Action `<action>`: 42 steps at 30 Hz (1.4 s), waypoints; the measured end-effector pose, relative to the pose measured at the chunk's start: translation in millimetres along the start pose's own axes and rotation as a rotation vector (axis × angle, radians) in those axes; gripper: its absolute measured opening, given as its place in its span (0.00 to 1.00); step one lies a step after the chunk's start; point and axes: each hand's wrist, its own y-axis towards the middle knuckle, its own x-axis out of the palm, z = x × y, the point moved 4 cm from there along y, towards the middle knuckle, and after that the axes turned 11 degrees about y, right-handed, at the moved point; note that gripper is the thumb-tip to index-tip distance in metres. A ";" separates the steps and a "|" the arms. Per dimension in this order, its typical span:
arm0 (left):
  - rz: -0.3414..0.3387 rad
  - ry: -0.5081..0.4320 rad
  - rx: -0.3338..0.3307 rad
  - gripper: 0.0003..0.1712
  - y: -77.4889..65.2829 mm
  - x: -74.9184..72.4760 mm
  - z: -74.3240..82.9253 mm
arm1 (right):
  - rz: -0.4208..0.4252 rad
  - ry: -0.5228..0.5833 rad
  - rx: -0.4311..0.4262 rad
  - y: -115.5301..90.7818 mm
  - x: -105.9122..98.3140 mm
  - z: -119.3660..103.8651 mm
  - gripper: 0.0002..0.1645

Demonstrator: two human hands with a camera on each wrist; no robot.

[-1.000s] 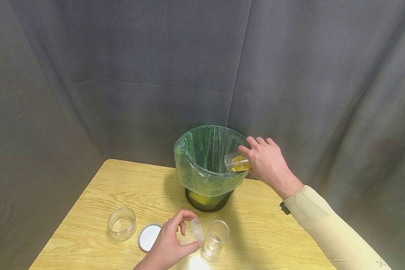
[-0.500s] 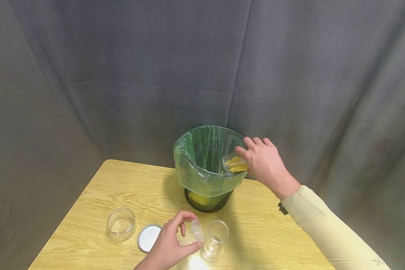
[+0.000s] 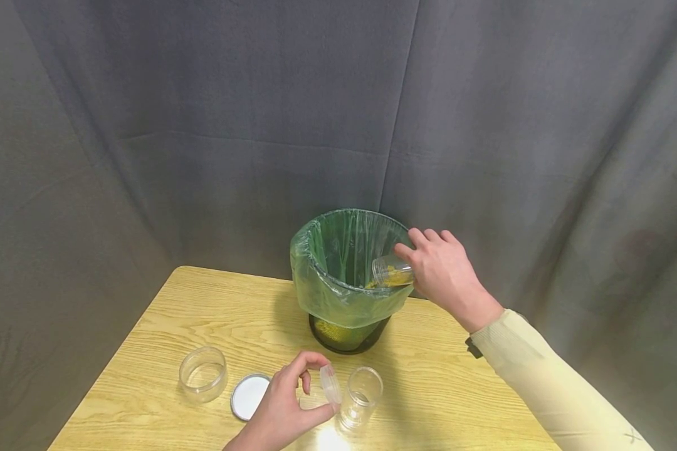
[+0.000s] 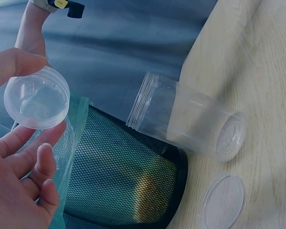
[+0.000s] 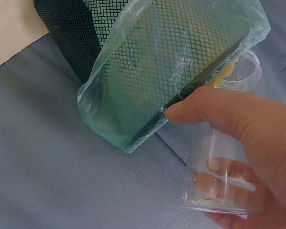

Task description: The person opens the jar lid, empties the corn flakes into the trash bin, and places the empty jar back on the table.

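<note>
My right hand [image 3: 446, 269] grips a clear jar [image 3: 381, 267], tipped with its mouth over the rim of a mesh wastebasket [image 5: 66, 38]. A green bag [image 3: 338, 307] lines the basket and folds over its rim. Yellow bits [image 3: 396, 277] lie along the jar's lower side and spill from its mouth; in the right wrist view a few crumbs cling near its base. Below, my left hand [image 3: 282, 404] pinches a translucent screw lid [image 3: 330, 384] on edge between thumb and fingers. Beside that lid an open clear jar [image 4: 186, 114] stands upright on the table.
A wide, low clear container [image 3: 203, 376] stands at the table's left. Between it and my left hand lies a white disc with a grey rim [image 3: 250, 397]. A flat clear disc [image 4: 224, 202] lies near the standing jar. A grey curtain [image 3: 259, 156] hangs behind the wooden table [image 3: 220, 300].
The tipped jar has shifted slightly left over the basket. Its yellow contents have slid to the mouth and shrunk, with some now falling out. My left hand keeps its place with the lid.
</note>
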 end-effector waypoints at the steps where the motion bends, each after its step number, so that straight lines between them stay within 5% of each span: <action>1: 0.001 0.000 0.001 0.31 0.0 0.1 0.0 | -0.001 0.001 0.001 0.0 -0.1 -0.1 0.21; 42: -0.018 -0.006 0.014 0.30 -1.6 -0.3 1.2 | -0.078 -0.115 -0.077 8.9 -2.8 -7.6 0.22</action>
